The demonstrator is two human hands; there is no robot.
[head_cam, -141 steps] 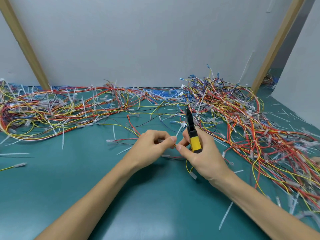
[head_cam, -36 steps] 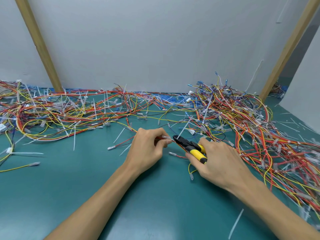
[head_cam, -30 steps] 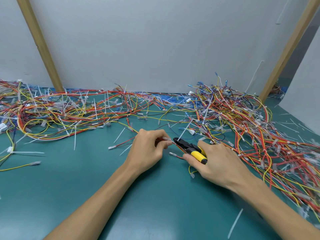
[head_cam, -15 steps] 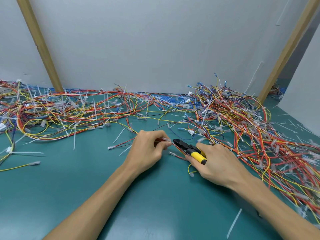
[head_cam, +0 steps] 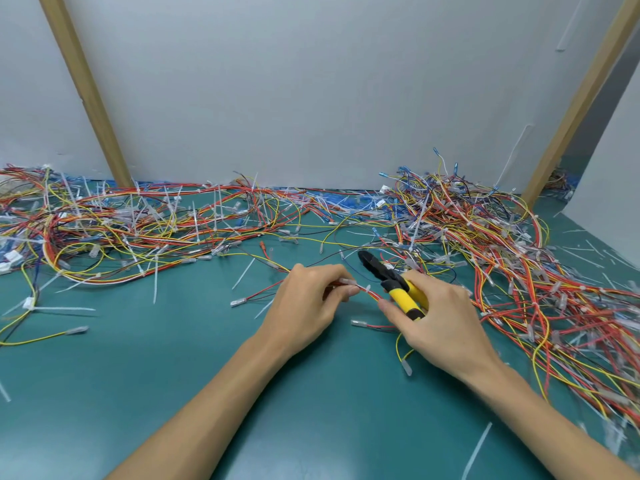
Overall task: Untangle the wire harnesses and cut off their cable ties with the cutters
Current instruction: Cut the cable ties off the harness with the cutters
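Thin red-and-yellow wire harness: left hand fingers pinch it beside its white cable tie, probably exposing that tie for the yellow-handled black cutters grasped in the right hand fingers.

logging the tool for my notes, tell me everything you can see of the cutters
The cutters are a small hand tool with a black, metal-looking head and two yellow-sleeved handles. The right hand holds them, fingers curled round the handles, which it partly hides. The head points up and left, away from the person, over the green mat, its jaws seemingly closed. The tip is clear of the thin wire bundle that the left hand pinches.
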